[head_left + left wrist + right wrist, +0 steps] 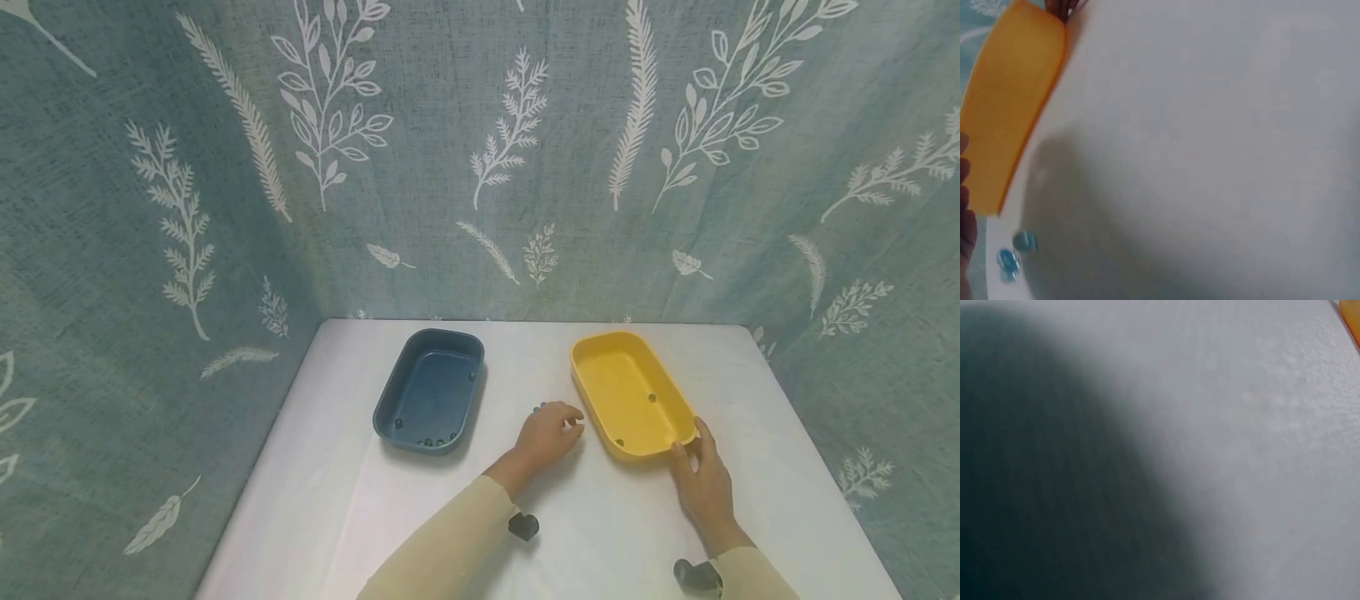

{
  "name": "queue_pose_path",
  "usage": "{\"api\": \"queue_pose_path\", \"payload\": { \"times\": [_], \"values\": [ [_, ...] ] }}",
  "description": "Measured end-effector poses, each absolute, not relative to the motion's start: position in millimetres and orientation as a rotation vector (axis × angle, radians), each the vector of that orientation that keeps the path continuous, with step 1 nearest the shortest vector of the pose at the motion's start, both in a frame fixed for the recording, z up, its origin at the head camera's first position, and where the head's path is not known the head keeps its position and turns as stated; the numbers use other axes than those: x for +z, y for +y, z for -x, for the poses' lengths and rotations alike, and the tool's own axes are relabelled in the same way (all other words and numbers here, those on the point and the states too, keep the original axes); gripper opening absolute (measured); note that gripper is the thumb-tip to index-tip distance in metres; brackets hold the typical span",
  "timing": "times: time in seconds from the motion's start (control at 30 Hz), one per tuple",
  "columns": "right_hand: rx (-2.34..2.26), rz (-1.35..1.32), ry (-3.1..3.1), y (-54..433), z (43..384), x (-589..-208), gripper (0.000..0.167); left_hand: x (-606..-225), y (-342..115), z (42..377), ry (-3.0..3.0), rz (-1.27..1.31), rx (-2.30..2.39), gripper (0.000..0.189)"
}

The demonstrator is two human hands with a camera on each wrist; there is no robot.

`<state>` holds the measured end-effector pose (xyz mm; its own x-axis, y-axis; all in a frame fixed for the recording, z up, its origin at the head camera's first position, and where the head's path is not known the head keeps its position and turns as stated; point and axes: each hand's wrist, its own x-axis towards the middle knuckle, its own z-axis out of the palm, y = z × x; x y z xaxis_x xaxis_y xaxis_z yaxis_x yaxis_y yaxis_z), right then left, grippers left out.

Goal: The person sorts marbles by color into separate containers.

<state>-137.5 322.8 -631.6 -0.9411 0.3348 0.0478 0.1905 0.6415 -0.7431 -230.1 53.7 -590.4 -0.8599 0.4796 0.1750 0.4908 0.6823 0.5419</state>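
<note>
A yellow tray (626,392) sits on the right of the white table, with two small dark marbles inside. My right hand (703,487) grips its near right corner, thumb and fingers on either side of the rim. Just left of the tray is my left hand (551,433), fingers loosely bent, thumb apart from them, and nothing visible between them. A few clear blue glass marbles (1024,241) lie on the table beside this hand, which partly hides them in the head view. In the left wrist view, left fingertips (965,167) overlap the yellow tray's side.
To the left stands a dark blue tray (431,392) with several marbles, mostly along its near end. White table surface (315,500) spreads around both trays. A green-blue leaf-patterned cloth (450,167) hangs behind and at the sides. The right wrist view is mostly blurred table and shadow.
</note>
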Motion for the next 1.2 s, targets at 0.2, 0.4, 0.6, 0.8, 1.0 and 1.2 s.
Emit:
{"api": "queue_pose_path", "payload": {
  "times": [0.2, 0.4, 0.6, 0.8, 1.0, 1.2],
  "values": [
    [1.210, 0.448, -2.684, 323.5, 137.3, -631.4, 0.069, -598.3, 33.8, 229.0, -2.895, 0.782, -0.881, 0.018],
    [1.200, 0.443, -2.684, 324.5, 138.0, -631.5, 0.069, -606.9, 16.0, 227.2, -2.903, 0.730, -0.902, 0.017],
    [1.194, 0.434, -2.668, 322.9, 136.8, -631.0, 0.068, -611.8, 3.8, 228.2, -2.897, 0.694, -0.924, 0.017],
    [1.203, 0.431, -2.667, 323.2, 136.9, -631.7, 0.068, -617.4, -1.0, 227.5, -2.930, 0.721, -0.908, 0.014],
    [1.197, 0.419, -2.663, 323.1, 136.3, -632.3, 0.067, -623.2, -0.4, 220.9, -2.971, 0.758, -0.930, 0.021],
    [1.207, 0.409, -2.654, 325.2, 137.0, -633.1, 0.067, -622.3, 2.3, 213.0, -3.001, 0.932, -0.741, 0.033]
  ]
}}
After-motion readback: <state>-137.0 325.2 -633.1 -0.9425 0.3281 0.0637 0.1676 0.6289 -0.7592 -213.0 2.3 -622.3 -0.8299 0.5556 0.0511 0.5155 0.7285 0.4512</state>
